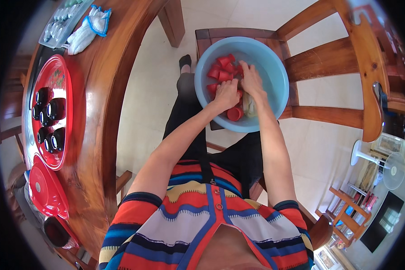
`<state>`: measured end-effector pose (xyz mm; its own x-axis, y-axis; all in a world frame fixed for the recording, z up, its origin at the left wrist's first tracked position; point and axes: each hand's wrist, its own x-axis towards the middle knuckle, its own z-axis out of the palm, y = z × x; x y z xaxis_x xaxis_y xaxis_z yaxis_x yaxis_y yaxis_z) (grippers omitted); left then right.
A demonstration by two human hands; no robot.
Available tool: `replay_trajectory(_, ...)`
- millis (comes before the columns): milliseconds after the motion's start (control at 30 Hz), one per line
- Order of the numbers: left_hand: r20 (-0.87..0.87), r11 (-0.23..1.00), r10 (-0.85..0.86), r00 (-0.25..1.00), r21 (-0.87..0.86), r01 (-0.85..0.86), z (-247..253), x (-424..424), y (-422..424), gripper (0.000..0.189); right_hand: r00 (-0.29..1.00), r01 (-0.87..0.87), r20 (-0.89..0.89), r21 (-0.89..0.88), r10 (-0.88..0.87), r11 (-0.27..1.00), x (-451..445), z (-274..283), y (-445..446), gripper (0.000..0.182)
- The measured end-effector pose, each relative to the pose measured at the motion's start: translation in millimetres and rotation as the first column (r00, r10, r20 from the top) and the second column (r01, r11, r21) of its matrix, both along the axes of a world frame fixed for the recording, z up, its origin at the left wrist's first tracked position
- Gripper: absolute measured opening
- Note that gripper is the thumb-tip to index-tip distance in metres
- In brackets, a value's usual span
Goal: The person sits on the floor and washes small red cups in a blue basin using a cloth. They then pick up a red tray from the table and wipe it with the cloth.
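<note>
A light blue plastic basin (279, 84) with water stands on the seat of a wooden chair in front of me. Several small red cups (235, 113) lie in its left half. My left hand (227, 93) is inside the basin among the red cups, fingers bent over them. Just right of it my right hand (252, 79) reaches in, its fingertips beside a red cup near the middle. Whether either hand grips a cup is hidden by the fingers. A pale, wet cloth-like thing (249, 105) lies in the water below my right hand.
At left a wooden table (94, 101) bears a red oval tray (70, 111) with several black cups, a red lid (42, 187), a white cloth with blue edging (87, 32) and a clear plastic box (59, 25). The chair's wooden backrest (324, 59) rises at right.
</note>
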<state>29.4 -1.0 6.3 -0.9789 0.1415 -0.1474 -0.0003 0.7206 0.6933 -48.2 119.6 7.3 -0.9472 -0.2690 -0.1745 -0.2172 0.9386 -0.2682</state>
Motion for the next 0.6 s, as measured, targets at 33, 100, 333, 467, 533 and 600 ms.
replay_trajectory(33,0.002,1.0,0.002,1.0,-0.002,-0.002,-0.6,-0.1,-0.6,0.043,0.999,0.0,0.033,0.034,-0.002,0.999,2.4,3.8,0.3,0.05)
replay_trajectory(100,0.023,1.0,-0.007,1.0,0.001,0.007,-1.0,-1.4,-0.8,0.048,0.998,0.061,0.021,0.145,-0.065,0.987,5.7,8.2,6.4,0.047)
replay_trajectory(333,-0.067,0.998,-0.069,0.995,0.007,0.069,9.4,-1.8,-0.7,0.068,0.897,0.441,0.161,-0.307,-0.411,0.843,17.3,-2.9,24.4,0.035)
replay_trajectory(467,-0.206,0.996,-0.064,0.976,-0.078,0.049,6.7,2.3,1.4,0.062,0.849,0.5,0.32,-0.74,-0.42,0.449,30.7,-6.7,29.6,0.035)
replay_trajectory(533,-0.148,0.991,-0.058,0.987,-0.13,0.039,12.4,0.6,5.7,0.059,0.798,0.584,0.472,-0.761,-0.376,0.283,32.1,-4.1,29.9,0.034)
replay_trajectory(600,-0.103,0.991,-0.021,0.995,-0.137,0.006,13.8,-2.4,10.0,0.056,0.781,0.605,0.522,-0.769,-0.343,0.208,33.1,-3.3,30.4,0.034)
